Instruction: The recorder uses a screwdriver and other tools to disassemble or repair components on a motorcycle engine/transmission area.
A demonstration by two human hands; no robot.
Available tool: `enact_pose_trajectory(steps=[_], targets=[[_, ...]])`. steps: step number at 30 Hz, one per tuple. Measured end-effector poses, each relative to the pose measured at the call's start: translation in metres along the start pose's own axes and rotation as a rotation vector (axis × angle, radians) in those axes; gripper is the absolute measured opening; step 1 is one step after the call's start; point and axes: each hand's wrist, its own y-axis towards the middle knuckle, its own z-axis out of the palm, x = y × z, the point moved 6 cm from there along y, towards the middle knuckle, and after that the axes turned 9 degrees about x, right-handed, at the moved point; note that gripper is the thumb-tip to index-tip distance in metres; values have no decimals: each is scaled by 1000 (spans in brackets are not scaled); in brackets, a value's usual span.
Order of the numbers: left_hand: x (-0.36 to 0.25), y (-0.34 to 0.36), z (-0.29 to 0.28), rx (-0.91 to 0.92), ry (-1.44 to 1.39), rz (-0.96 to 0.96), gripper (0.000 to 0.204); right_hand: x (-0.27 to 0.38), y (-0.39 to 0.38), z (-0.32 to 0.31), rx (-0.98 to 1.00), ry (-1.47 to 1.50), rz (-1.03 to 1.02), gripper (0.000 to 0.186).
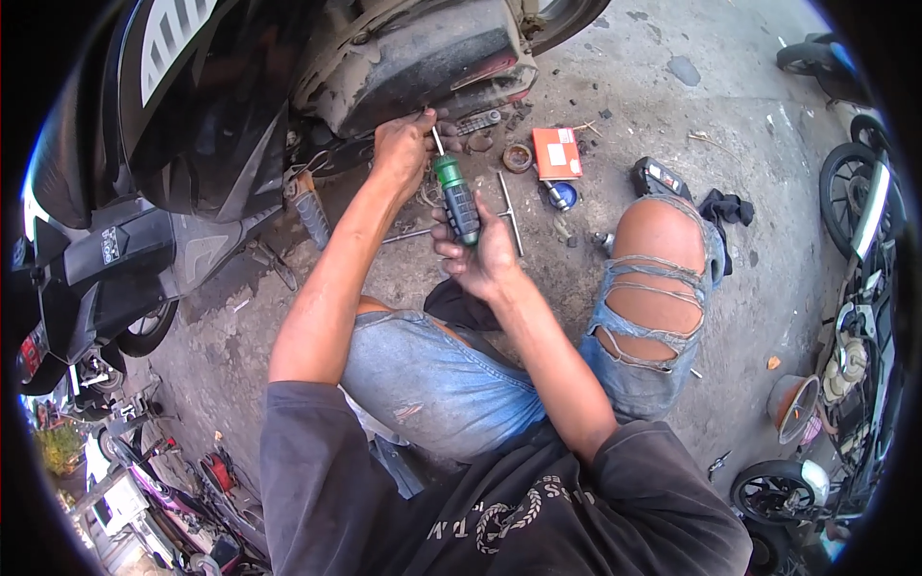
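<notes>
A screwdriver point(456, 195) with a green and black handle points up toward the dusty housing point(413, 67) on the underside of a black scooter point(206, 86). My right hand point(475, 245) is wrapped round its handle from below. My left hand point(403, 144) is at the tip of the metal shaft, beside the housing's lower edge, its fingers closed on something too small to make out. A T-handle wrench point(509, 221) lies on the ground just right of the screwdriver.
An orange box point(556, 154), a brown tape roll point(517, 157), a blue lid point(565, 199) and a black tool point(656, 178) lie on the concrete. My bent legs are below my hands. Other motorbikes point(850, 355) line both sides; a bowl point(792, 408) sits at lower right.
</notes>
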Motion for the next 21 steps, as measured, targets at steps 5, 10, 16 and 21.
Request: enact_pose_trajectory(steps=[5, 10, 16, 21], targets=[[-5, 0, 3, -9, 26, 9, 26, 35, -17, 4, -311, -1004, -413, 44], [-9, -6, 11, 78, -57, -44, 29, 43, -21, 15, -498, -1336, -610, 44], [-10, -8, 22, 154, -66, -64, 30, 19, 4, -3, 560, 564, 144, 53], [-10, -11, 11, 37, -42, -45, 28, 13, -2, -3, 151, 4, 115, 60]])
